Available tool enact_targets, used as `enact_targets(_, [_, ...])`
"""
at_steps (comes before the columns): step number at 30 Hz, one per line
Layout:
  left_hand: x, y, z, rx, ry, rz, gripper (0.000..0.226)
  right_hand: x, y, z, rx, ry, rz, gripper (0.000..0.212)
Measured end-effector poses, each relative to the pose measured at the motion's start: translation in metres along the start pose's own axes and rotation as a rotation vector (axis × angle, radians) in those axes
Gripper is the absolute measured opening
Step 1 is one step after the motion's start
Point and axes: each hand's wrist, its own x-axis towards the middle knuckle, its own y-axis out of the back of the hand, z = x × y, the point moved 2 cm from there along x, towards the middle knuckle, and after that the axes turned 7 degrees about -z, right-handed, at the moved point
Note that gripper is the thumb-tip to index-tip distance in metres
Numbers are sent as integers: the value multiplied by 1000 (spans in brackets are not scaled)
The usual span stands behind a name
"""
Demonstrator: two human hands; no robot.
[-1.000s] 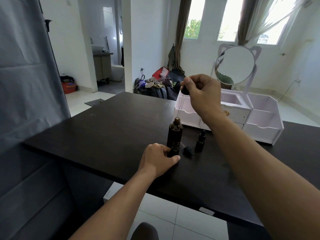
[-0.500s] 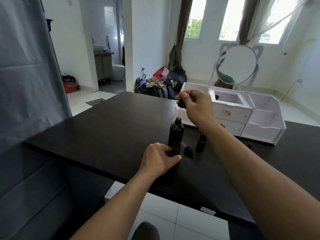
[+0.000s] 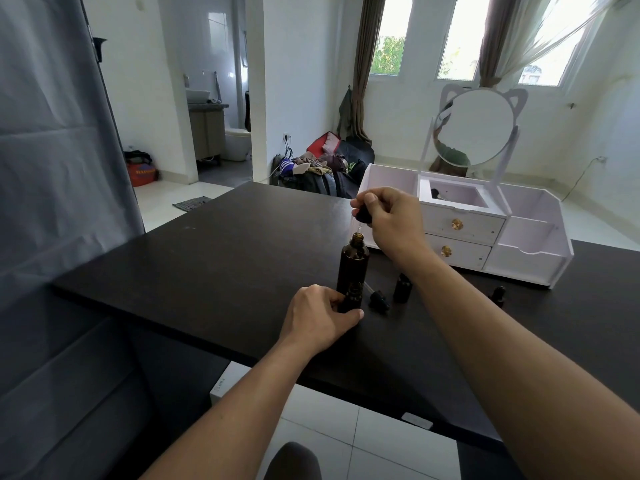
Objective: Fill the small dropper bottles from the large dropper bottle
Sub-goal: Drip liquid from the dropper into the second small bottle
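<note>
The large dark dropper bottle [image 3: 353,268] stands uncapped on the black table [image 3: 214,258]. My right hand [image 3: 388,216] pinches the black bulb of its dropper [image 3: 362,215]; the glass tube reaches down into the bottle's neck. My left hand [image 3: 322,315] grips a small open dropper bottle [image 3: 351,299] right in front of the large one. A loose small dropper cap [image 3: 377,299] lies just to the right. Another small capped bottle [image 3: 402,288] stands beyond it, and a third small dark piece [image 3: 497,295] sits by my right forearm.
A white vanity organiser [image 3: 526,251] with drawers and a cat-ear round mirror [image 3: 474,128] stands at the table's back right. A grey curtain [image 3: 52,168] hangs on the left. The table's near edge runs just below my left wrist.
My right hand has lowered the dropper from well above the large bottle until its tube enters the neck. The left hand has stayed on the small bottle.
</note>
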Motion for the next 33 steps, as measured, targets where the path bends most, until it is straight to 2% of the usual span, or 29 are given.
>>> enact_targets(19, [0,1,-1,-23,11,5,35,-3,-1,5,-37,-5,64,20])
enact_targets(29, [2,-1,-3,-38,6,-15,39,-5,-3,7,-50,-11,23,22])
enact_targets(33, [2,-1,-3,-38,9,-11,38,-6,-1,0,-41,-13,-6,16])
